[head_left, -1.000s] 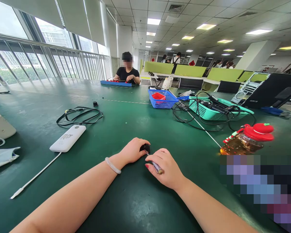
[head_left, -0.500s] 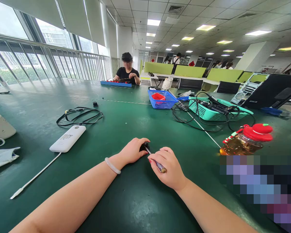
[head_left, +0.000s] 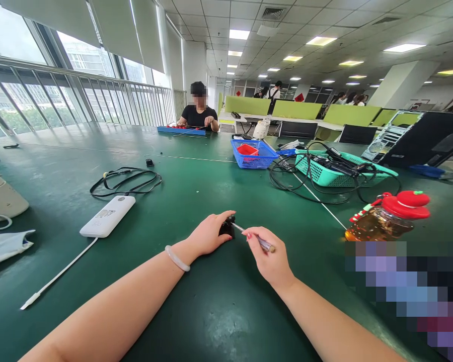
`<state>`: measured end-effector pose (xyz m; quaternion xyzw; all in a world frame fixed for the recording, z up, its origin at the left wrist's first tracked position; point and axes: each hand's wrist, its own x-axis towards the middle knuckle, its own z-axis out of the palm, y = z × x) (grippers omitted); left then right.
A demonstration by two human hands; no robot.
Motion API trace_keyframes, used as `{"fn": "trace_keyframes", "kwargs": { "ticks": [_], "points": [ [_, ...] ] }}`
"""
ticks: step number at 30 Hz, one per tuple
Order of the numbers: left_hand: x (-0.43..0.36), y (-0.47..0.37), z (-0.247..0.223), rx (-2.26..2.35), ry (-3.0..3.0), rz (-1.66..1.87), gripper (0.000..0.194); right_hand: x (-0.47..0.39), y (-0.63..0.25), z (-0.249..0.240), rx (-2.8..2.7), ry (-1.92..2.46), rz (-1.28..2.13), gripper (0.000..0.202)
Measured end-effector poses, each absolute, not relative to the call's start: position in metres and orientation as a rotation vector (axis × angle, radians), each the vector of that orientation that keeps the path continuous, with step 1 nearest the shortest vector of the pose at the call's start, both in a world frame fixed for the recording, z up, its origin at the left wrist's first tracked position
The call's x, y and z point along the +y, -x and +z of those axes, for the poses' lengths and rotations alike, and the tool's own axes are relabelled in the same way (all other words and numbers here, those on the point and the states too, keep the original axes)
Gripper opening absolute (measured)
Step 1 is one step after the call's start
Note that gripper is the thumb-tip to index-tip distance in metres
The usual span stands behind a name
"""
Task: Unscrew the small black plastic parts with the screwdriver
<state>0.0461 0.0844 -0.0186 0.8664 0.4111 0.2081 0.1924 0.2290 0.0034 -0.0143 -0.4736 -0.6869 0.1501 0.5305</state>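
Note:
My left hand (head_left: 210,234), with a pale bangle (head_left: 177,259) on its wrist, is closed around a small black part (head_left: 227,227) low over the green table. Thumb and fingers hide much of that part, and I cannot make out its kind. In my right hand (head_left: 271,257) is a slim screwdriver (head_left: 263,244), pinched between thumb and fingers. Its thin metal shaft points left and its tip meets the black part, while the handle end points right toward me.
Left lie a white power bank (head_left: 108,216) with its cable and a looped black cord (head_left: 126,181). A blue basket (head_left: 254,156), a teal basket (head_left: 313,173) of cables and a red-lidded bottle (head_left: 394,216) stand right. Across the table (head_left: 166,322) sits another person (head_left: 199,113).
My right hand has moved a little right and up, and the screwdriver lies flatter, coming more from the side. My left hand keeps hold of the black part, now more visible.

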Motion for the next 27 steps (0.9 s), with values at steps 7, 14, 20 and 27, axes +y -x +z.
{"fn": "trace_keyframes", "kwargs": {
  "ticks": [7,14,20,27],
  "points": [
    [0.085,-0.046,-0.016,1.193,-2.444,0.527,0.071,0.021,-0.239,-0.021,-1.190,1.198,0.771,0.039],
    [0.085,-0.047,-0.014,1.206,-2.480,0.474,0.068,0.030,-0.242,-0.032,-1.078,1.141,0.875,0.040],
    [0.086,-0.046,-0.015,1.166,-2.461,0.458,0.065,0.029,-0.244,-0.030,-1.035,1.242,0.814,0.033],
    [0.082,-0.044,-0.016,1.106,-2.386,0.617,0.068,0.014,-0.238,-0.023,-1.348,1.273,0.608,0.035]
  ]
}}
